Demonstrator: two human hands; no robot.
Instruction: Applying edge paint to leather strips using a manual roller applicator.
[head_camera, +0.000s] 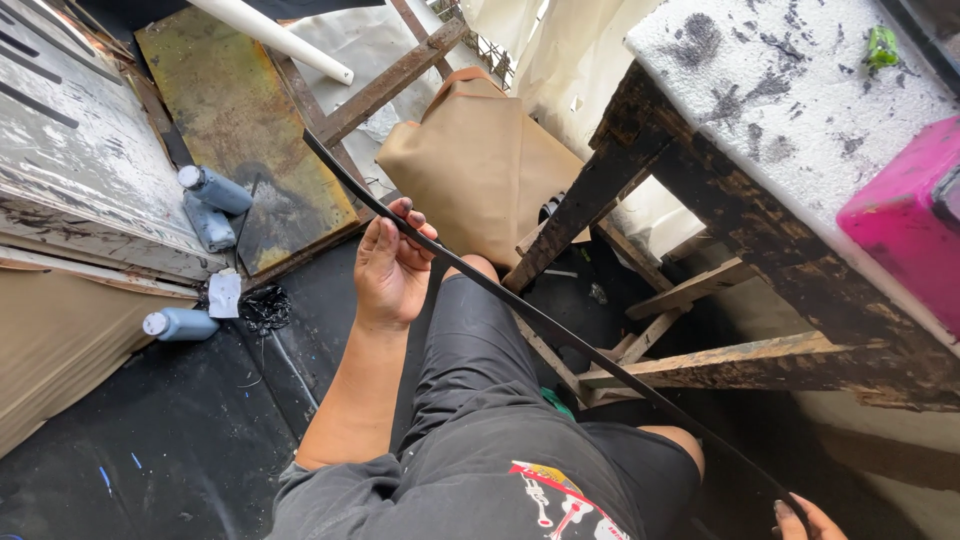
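Black, stained flooring spreads below a seated person in dark shorts, and across their lap runs a long thin black strip, slanting from upper left down to lower right. Its upper part passes through the left hand, which is raised with the palm turned away and the fingers curled loosely around the strip's edge, thumb against it (a light pinch rather than a fist). From there the strip's free end juts on past the fingers toward the rusty metal sheet. Its lower end reaches the right hand at the bottom edge of the view, where only a few fingertips show touching the strip; whether that hand is closed on it cannot be told. Just right of the strip stands a rough, blackened wooden bench with a speckled white top and a pink box on it. Behind lies folded brown sheet material. Well to the left, three grey bottles lie near the metal sheet.
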